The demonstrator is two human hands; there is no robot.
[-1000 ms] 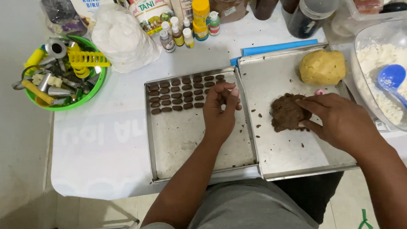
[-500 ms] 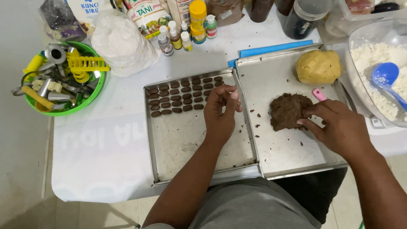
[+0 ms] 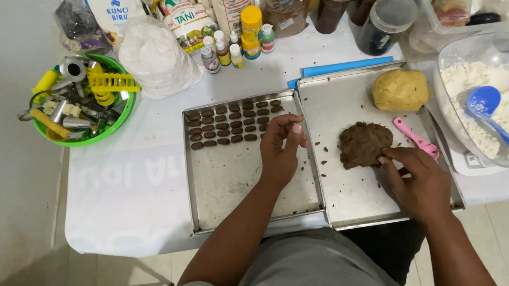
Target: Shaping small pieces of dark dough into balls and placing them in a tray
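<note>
green bowl (image 3: 109, 124) of metal cutters at far left on the white-covered table (image 3: 123, 184); left baking tray (image 3: 251, 186) with rows of small brown dough pieces (image 3: 233, 124) along its far edge; left hand (image 3: 281, 150) above this tray, fingers curled together, whether they hold a piece cannot be told; right baking tray (image 3: 356, 195) carrying the brown dough lump (image 3: 364, 144), pinched at its near edge by the right hand (image 3: 416, 181); yellow dough ball (image 3: 400, 90) and pink tool (image 3: 417, 139) beyond
</note>
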